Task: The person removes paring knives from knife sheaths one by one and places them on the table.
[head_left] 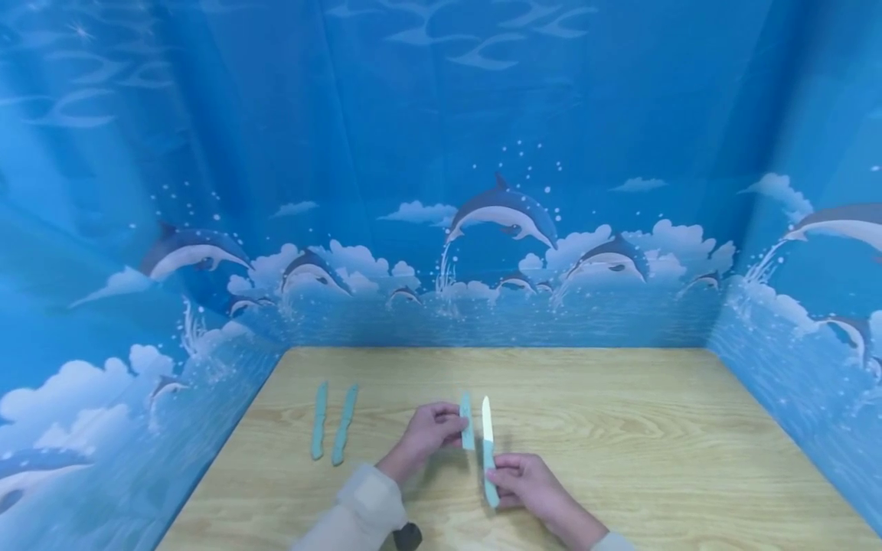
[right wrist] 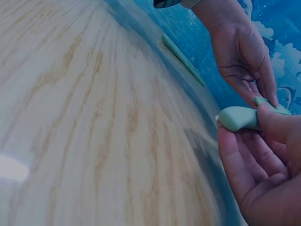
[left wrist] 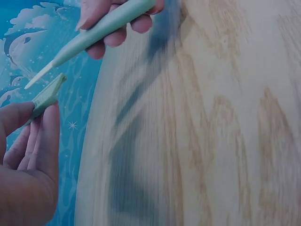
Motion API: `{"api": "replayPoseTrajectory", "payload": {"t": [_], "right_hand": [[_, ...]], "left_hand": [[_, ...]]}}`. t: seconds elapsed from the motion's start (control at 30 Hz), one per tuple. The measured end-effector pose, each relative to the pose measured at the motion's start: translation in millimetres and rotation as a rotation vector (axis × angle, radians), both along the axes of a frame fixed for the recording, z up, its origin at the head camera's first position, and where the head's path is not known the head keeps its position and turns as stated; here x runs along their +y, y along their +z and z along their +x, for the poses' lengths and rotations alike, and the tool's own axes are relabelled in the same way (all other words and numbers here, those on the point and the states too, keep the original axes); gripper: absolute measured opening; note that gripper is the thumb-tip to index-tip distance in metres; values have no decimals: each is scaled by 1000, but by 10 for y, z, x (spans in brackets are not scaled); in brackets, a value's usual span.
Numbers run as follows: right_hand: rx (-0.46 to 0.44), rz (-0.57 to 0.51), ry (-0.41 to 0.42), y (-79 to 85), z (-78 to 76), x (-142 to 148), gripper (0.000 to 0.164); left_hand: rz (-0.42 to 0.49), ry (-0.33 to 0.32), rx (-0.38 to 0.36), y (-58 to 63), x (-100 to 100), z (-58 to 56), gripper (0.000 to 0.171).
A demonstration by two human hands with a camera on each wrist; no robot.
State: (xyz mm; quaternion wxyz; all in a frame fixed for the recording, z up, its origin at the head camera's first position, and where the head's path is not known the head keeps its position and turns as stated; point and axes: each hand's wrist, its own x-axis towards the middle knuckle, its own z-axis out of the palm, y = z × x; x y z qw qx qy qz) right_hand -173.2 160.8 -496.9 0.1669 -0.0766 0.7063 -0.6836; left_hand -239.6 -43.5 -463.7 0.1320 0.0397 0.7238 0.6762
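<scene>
My right hand [head_left: 530, 486] grips a small knife [head_left: 490, 467] by its mint-green handle, the pale blade bare and pointing away from me. Just left of the blade, my left hand [head_left: 430, 432] pinches a mint-green knife sheath [head_left: 467, 422] between thumb and fingers. Knife and sheath are apart, side by side with a narrow gap in the head view. In the left wrist view the blade tip comes near the open end of the sheath [left wrist: 47, 96]. The right wrist view shows the rounded handle end [right wrist: 237, 118] between thumb and fingers; the blade is hidden there.
Two more mint-green knives [head_left: 320, 421] in sheaths lie side by side on the left of the wooden table [head_left: 620, 413]. A small black object [head_left: 408, 536] shows by the left sleeve. Blue dolphin-print cloth [head_left: 413, 115] walls the table at the back and sides.
</scene>
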Motion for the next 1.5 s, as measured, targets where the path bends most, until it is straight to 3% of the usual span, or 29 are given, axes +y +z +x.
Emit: {"api": "replayPoseTrajectory", "payload": {"t": [0.57, 1.13, 1.5], "right_hand": [[16, 35, -51, 27, -2, 162, 44], [8, 56, -102, 42, 4, 401, 48], [20, 101, -142, 42, -33, 560, 53]], "left_hand": [[2, 19, 61, -93, 229, 21, 32], [32, -14, 42, -136, 382, 62, 25], [51, -54, 29, -122, 497, 76, 28]]}}
